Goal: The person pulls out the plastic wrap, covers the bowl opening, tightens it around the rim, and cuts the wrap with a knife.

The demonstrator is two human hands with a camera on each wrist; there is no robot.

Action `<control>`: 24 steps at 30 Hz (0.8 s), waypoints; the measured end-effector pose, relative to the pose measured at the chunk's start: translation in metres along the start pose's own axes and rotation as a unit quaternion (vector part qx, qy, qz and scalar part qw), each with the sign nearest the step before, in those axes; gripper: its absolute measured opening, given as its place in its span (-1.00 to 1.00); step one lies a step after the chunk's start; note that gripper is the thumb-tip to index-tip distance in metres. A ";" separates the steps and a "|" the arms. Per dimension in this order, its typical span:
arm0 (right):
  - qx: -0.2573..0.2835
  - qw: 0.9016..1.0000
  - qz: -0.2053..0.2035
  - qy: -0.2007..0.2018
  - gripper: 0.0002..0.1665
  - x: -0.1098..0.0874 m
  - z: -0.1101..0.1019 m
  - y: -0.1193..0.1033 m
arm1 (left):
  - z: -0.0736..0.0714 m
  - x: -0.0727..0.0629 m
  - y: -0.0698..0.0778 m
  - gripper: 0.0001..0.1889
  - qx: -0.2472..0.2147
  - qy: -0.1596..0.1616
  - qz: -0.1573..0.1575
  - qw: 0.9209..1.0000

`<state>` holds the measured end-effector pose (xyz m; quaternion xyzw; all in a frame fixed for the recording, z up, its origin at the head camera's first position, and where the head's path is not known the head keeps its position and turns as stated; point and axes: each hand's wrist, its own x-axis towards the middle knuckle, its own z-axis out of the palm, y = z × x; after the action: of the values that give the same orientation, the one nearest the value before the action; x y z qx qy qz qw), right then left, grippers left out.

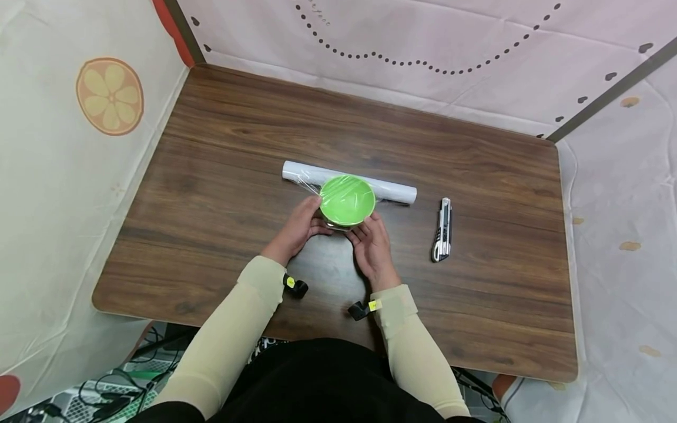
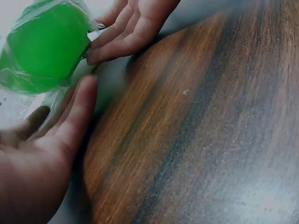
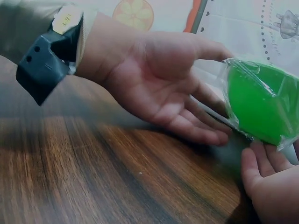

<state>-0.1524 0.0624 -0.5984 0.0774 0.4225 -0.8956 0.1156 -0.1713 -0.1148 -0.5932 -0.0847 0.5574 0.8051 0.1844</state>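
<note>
A green bowl (image 1: 347,201) covered with clear film (image 1: 308,183) sits between 2 bare hands near the middle of the counter (image 1: 502,288); whether its base rests on the surface or is raised cannot be told. The left hand (image 1: 298,229) holds the side facing the counter's left edge, thumb and forefinger parted along the bowl and the other fingers lower. The right hand (image 1: 372,248) cups the opposite side with bent fingers. This 2-sided hold probably steadies the bowl and keeps the film against its wall. A white roll (image 1: 398,192) lies just beyond, roughly parallel to the far edge, presumably there because the film appears to spread from it. A utility knife (image 1: 442,230) lies apart, towards the right edge, likely to be within reach yet clear of the fingers.

Of the 3 views, only the head view shows the knife and the length of the roll. The right wrist view reveals the left palm and a crumpled fringe of film at the bowl's lower edge, indistinct from above. The left wrist view adds the right fingertips at the bowl's edge.
</note>
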 end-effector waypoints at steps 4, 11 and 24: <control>0.000 1.000 0.007 -0.008 -0.72 -0.001 -0.001 -0.003 | 0.001 0.000 0.000 -0.56 0.007 0.040 0.021 0.999; -0.006 1.000 0.027 -0.013 -0.70 -0.004 -0.002 -0.009 | 0.001 -0.001 -0.002 -0.66 -0.022 0.053 0.016 0.998; -0.007 1.000 0.029 0.002 -0.76 -0.010 -0.003 -0.005 | -0.003 -0.006 -0.007 -0.68 -0.037 0.032 0.030 0.998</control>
<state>-0.1441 0.0690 -0.5939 0.0908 0.4266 -0.8887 0.1417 -0.1631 -0.1162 -0.5985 -0.1003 0.5351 0.8271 0.1393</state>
